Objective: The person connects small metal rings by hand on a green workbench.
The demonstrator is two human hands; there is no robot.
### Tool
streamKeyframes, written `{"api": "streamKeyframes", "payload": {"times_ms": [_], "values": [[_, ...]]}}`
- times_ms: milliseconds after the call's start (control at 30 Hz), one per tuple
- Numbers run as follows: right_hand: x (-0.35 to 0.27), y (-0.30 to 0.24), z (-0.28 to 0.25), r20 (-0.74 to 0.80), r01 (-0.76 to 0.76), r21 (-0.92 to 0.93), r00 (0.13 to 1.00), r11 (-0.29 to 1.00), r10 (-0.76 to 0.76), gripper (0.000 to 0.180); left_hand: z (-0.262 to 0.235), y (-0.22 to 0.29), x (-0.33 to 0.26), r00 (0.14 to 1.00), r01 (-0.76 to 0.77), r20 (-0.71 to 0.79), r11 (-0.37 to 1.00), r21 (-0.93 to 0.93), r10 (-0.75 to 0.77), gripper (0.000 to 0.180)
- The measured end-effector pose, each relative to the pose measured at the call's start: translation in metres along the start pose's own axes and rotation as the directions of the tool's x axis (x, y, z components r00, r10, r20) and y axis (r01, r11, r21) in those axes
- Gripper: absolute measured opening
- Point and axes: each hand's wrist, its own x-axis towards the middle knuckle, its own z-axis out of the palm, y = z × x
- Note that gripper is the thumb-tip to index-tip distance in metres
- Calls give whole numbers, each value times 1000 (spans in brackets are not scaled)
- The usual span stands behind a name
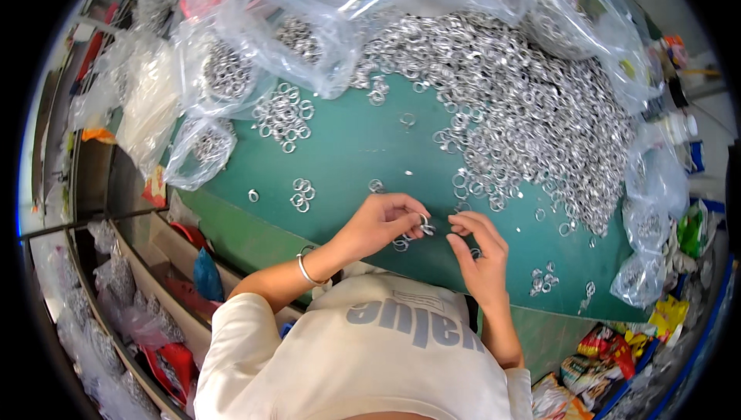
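Near the front edge of the green table, my left hand pinches a silver-coloured metal ring between thumb and fingertips; whether it is more than one ring I cannot tell. My right hand is just to the right, its thumb and fingers apart with nothing visible between them. Beneath the left fingertips lie a few more rings, partly hidden by the hand. A large heap of the same rings spreads over the far right of the table.
Clear plastic bags of rings line the far side. Small ring groups lie at the left, nearer left and right front. Open drawers with bagged rings stand at left; snack packets lie at lower right.
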Motion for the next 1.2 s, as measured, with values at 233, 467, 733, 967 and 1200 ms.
{"api": "streamKeyframes", "payload": {"times_ms": [233,467,733,967,1200], "values": [[5,6,10,145,-32,-43,989,999,38,21,-37,-11,-42,935,-140,-328,990,3,133,12],[11,4,20,199,-1,-95,980,995,20,21,-66,-27,-59,828,-272,-503,962,25,247,12],[20,-15,45,252,-156,111,960,982,124,24,-47,-10,-55,974,-122,-215,959,-255,67,14],[20,-6,54,349,-208,266,931,941,107,16,-20,-3,-55,964,-170,-235,969,-182,125,13],[16,-11,49,262,-179,325,961,929,93,8,-28,-8,-49,978,1,-202,958,-287,-61,18]]}}
